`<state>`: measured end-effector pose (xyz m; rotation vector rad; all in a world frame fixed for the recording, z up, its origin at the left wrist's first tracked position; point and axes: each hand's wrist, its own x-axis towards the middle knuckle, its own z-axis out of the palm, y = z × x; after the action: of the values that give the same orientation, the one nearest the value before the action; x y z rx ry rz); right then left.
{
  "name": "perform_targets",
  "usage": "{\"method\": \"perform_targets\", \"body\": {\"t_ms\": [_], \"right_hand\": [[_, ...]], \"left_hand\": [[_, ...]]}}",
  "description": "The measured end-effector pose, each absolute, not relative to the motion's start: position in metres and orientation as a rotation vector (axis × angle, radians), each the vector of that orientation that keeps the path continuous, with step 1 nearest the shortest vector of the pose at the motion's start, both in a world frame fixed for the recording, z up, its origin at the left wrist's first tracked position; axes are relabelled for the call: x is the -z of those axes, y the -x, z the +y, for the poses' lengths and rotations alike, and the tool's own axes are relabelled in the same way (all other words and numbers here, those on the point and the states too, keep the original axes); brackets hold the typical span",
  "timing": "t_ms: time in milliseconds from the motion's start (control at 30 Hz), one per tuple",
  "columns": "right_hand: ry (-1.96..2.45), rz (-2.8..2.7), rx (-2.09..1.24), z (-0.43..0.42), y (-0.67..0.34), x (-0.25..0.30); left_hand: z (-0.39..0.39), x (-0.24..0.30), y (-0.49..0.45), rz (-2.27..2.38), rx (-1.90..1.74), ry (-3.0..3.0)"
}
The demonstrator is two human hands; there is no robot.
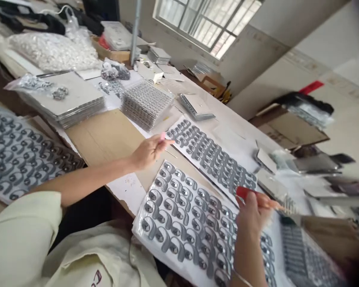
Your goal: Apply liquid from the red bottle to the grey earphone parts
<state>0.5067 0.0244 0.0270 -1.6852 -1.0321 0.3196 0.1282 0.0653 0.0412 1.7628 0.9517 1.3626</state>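
My left hand [151, 151] is over the near end of a narrow sheet of small grey parts [215, 155], its fingers drawn together. A pink spot shows at its fingertips; whether it is a finger cover or a held piece I cannot tell. My right hand [253, 213] is closed around a red tube-like object [243, 192], above the right part of a large sheet of grey hook-shaped parts [179, 215]. Each part on that sheet carries a shiny round spot. The right fingertips are blurred. A thin stick [171, 154] lies beside the left hand.
Brown cardboard [104, 133] lies left of the sheets. Behind it stand a stack of trays [148, 101], a stack of boards [68, 95] and a big bag of white pieces [54, 52]. Another sheet of grey parts [24, 159] is at far left. A metal pole [135, 34] rises behind.
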Motion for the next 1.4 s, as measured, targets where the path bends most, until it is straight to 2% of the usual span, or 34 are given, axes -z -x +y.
{"method": "perform_targets", "body": {"t_ms": [200, 333, 567, 700, 867, 1067, 1267, 1400], "right_hand": [[1.427, -0.694, -0.777, 0.026, -0.501, -0.063], [1.313, -0.72, -0.958, 0.031, -0.471, -0.081], [1.298, -1.039, -0.833, 0.052, -0.418, -0.103], [1.135, -1.071, -0.762, 0.073, -0.405, -0.111], [0.929, -0.927, -1.028, 0.106, -0.404, -0.104], [0.935, -0.923, -1.262, 0.118, -0.393, -0.083], [0.998, -0.738, -1.256, 0.109, -0.366, -0.068], [1.013, -0.843, -1.189, 0.101, -0.352, -0.063]], "left_hand": [[0.105, -0.007, -0.157, 0.871, -1.322, -1.456], [0.116, 0.019, -0.154, 0.894, -1.353, -1.4], [0.125, 0.029, -0.142, 0.908, -1.39, -1.474], [0.115, 0.018, -0.142, 0.837, -1.348, -1.631], [0.107, 0.006, -0.143, 0.623, -1.374, -2.177], [0.101, 0.017, -0.138, 0.547, -1.454, -2.354], [0.092, 0.017, -0.132, 0.506, -1.241, -2.559], [0.09, 0.019, -0.133, 0.424, -1.197, -2.682]]}}
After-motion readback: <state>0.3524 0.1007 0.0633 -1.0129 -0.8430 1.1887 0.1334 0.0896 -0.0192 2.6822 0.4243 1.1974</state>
